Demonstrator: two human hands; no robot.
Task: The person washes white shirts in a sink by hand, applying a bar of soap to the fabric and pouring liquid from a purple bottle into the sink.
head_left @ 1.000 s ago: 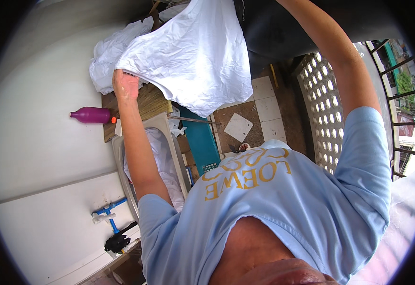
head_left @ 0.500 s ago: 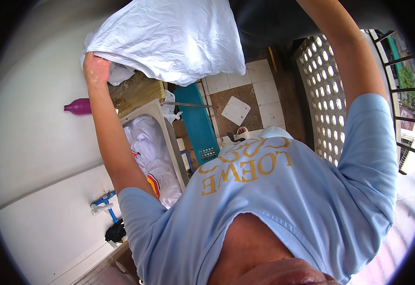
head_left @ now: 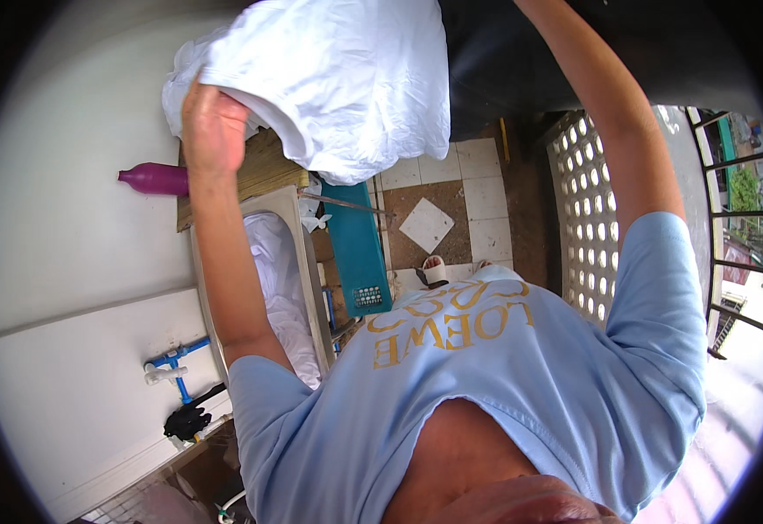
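Note:
A white garment hangs raised in front of me, its finished edge curving down from my left hand. The fingers of that hand are closed on the garment's edge, the tips partly hidden behind the cloth, with the palm turned toward me. My right forearm reaches up past the top of the picture, so the right hand is out of sight. Below the left arm, white wet-looking laundry lies in a sink.
A purple bottle lies by the wooden board near the wall. A teal bench stands beside the sink. Blue pipes with a tap run along the left wall. A perforated block screen and railing are on the right.
My left hand has moved a little right and up along with the garment, whose curved edge now shows more. The right arm has shifted slightly left.

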